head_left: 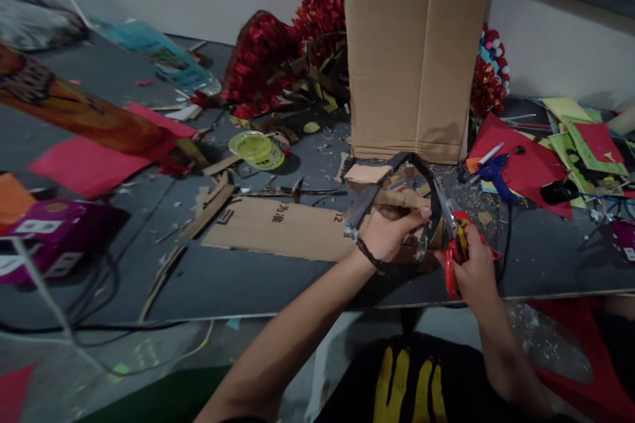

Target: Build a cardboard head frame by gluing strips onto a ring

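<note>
Near the table's front edge, my left hand (394, 231) is closed on a dark ring-shaped frame (366, 201), its thumb and fingers pinching the right side. The frame looks like black strips joined in a rough loop around that hand. My right hand (473, 268) is wrapped round red and yellow scissors (450, 264), just right of the loop. Their blades point up and away, beside the loop's right side; whether they touch it I cannot tell. Beneath and left of the loop lies a flat cardboard strip (282, 228) with black print.
Behind my hands stands a tall cardboard box (411, 53). A blue glue gun (493, 175) lies on red paper (530, 165) at right. A yellow-green tub (256, 150), a tilted bottle (159, 56), an orange tube (94, 109) and a purple box (64, 238) are left.
</note>
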The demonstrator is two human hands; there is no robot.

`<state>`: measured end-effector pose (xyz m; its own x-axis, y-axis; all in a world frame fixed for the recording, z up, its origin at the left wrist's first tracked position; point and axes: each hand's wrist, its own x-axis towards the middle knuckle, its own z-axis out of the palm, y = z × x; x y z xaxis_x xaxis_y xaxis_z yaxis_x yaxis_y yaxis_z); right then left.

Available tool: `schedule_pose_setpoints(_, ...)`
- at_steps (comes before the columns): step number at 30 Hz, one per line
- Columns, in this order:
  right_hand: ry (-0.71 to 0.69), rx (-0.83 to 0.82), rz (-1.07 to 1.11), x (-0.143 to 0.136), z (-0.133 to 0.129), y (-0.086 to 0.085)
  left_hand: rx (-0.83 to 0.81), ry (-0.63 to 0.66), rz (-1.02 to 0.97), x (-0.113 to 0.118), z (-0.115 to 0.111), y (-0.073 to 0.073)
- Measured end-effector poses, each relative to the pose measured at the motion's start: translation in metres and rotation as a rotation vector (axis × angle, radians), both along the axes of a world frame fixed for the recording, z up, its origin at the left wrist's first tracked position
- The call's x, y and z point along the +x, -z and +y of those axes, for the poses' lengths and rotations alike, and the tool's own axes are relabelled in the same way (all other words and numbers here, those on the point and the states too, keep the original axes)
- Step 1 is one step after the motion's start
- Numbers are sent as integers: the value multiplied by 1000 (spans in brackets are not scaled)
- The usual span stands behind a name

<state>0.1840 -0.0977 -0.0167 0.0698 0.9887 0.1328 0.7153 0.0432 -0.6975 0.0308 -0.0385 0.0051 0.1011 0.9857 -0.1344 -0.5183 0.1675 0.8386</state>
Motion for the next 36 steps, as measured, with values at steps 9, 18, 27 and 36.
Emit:
schedule_pose_setpoints(9,39,32,-71,9,3,-3,-96,113,-39,0,-2,-2)
schedule_pose_setpoints(18,-33,15,-103,22,5,-14,-103,237,17,-1,0,1)
schedule_pose_setpoints(27,44,78,-178,21,6,-15,-100,243,-5,0,1,4)
schedule_pose_setpoints(36,31,-6,-1,29,1,-3,-153,239,-31,0,1,2)
